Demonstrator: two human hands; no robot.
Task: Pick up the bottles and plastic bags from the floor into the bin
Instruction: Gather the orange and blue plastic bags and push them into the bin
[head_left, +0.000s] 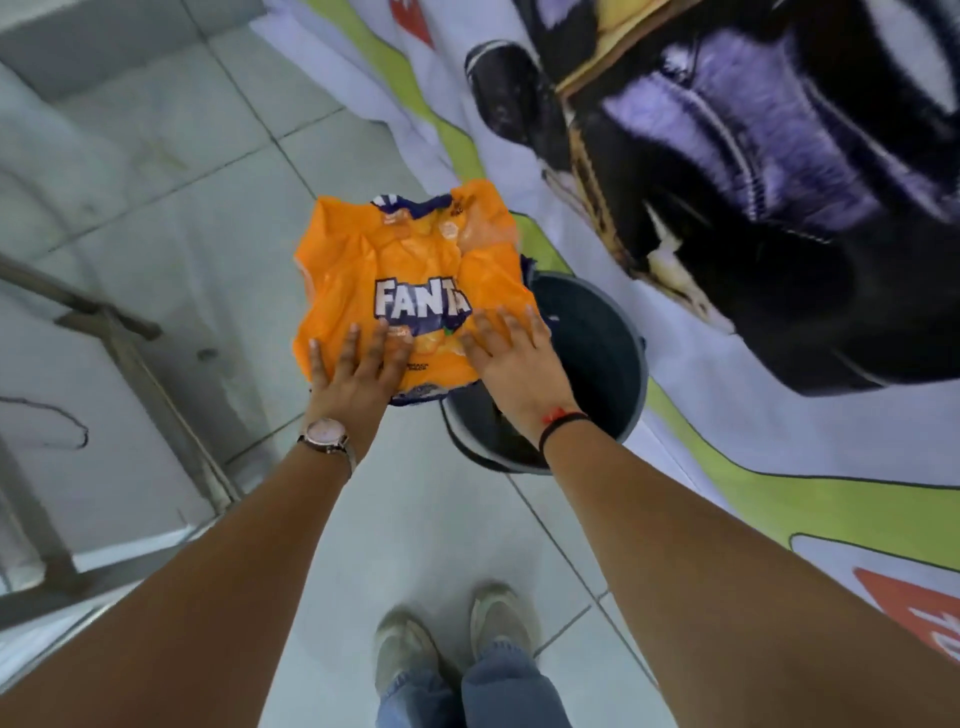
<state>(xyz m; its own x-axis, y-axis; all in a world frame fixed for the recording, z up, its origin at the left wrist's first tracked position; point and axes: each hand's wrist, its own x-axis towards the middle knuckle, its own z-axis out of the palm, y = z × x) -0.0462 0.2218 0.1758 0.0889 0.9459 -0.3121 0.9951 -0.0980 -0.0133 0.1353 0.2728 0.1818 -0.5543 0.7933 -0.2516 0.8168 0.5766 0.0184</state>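
Note:
An orange plastic bag (410, 260) printed with "FANTA" is held up in front of me, spread wide and crumpled. My left hand (358, 369) grips its lower left edge, fingers laid over the plastic. My right hand (511, 353) holds its lower right edge. A dark round bin (602, 358) stands on the floor just right of and below the bag; the bag's right side overlaps the bin's left rim. Something dark lies inside the bin, mostly hidden by my right wrist.
A large printed banner (753, 208) in white, green and black covers the floor to the right, running beside the bin. A metal frame (130, 353) stands at left on the pale tiled floor (415, 519). My shoes (452, 639) are below.

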